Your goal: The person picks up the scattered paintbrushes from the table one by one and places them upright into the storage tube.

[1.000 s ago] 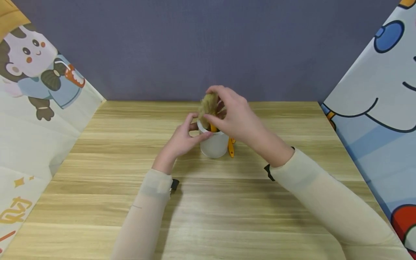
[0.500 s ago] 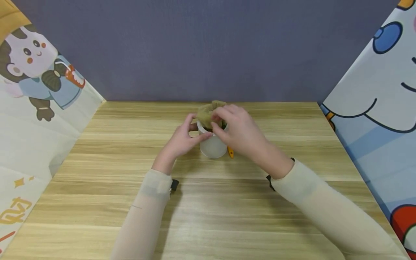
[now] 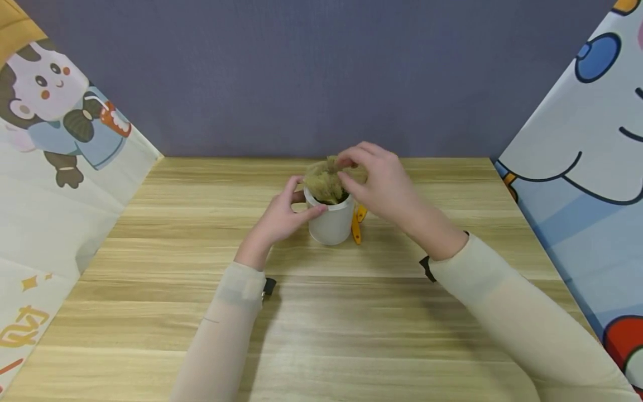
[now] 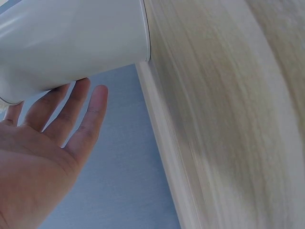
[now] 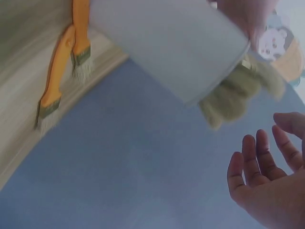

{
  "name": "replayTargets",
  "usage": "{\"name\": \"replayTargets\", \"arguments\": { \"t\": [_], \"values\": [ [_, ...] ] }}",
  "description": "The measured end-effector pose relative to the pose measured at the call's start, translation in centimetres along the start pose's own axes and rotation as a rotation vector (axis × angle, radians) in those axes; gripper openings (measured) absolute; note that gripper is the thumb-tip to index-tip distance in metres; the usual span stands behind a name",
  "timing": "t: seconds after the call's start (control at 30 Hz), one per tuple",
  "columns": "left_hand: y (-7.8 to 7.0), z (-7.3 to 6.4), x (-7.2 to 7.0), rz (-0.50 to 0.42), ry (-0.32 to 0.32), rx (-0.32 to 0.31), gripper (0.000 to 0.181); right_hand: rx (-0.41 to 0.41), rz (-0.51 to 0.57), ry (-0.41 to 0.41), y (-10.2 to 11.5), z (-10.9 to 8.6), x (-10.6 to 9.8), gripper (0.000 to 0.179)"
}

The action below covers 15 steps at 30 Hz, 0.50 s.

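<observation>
A white cup [image 3: 330, 226] stands upright near the table's far edge. Above its rim rises a bunch of pale bristle heads [image 3: 324, 184], their handles hidden inside the cup. My left hand [image 3: 283, 218] holds the cup from the left, thumb at the front of the rim and fingers round the far side; the left wrist view shows fingertips against the wall of the cup [image 4: 81, 43]. Just right of the bristles is my right hand [image 3: 384, 181]. The right wrist view shows its loosely bent fingers apart from the bristle heads [image 5: 233, 90], with nothing held.
Two orange-handled paintbrushes [image 5: 56, 71] lie on the wooden table [image 3: 321, 324] to the right of the cup. A dark grey-blue panel [image 3: 321, 78] stands behind the table. Printed cartoon panels flank it at the left [image 3: 30, 212] and right [image 3: 598, 128].
My right hand has lowered an orange-handled paintbrush into the cup, let it go and drawn back slightly to the right. The left hand has stayed on the cup.
</observation>
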<state>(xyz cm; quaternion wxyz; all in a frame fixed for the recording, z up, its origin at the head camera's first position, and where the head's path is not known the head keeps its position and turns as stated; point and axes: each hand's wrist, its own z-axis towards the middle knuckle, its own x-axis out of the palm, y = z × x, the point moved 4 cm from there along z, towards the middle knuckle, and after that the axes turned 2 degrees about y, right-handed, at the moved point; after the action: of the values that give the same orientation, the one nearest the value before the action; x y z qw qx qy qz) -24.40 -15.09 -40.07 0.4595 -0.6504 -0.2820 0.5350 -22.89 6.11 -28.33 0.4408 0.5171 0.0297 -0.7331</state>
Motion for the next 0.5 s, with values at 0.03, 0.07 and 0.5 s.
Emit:
{"name": "replayTargets", "arguments": {
  "t": [0.03, 0.07, 0.5],
  "values": [
    [0.0, 0.0, 0.0, 0.002, -0.004, 0.0, 0.071, 0.018, 0.01, -0.005, -0.4, 0.3, -0.3, 0.018],
    [-0.1, 0.0, 0.0, 0.004, -0.008, -0.001, 0.071, 0.041, 0.014, -0.003, -0.8, 0.5, -0.6, 0.018],
    [-0.3, -0.2, 0.0, 0.02, -0.021, -0.015, 0.075, 0.447, 0.013, 0.346, -10.3, 2.5, 1.5, 0.042]
  ]
}}
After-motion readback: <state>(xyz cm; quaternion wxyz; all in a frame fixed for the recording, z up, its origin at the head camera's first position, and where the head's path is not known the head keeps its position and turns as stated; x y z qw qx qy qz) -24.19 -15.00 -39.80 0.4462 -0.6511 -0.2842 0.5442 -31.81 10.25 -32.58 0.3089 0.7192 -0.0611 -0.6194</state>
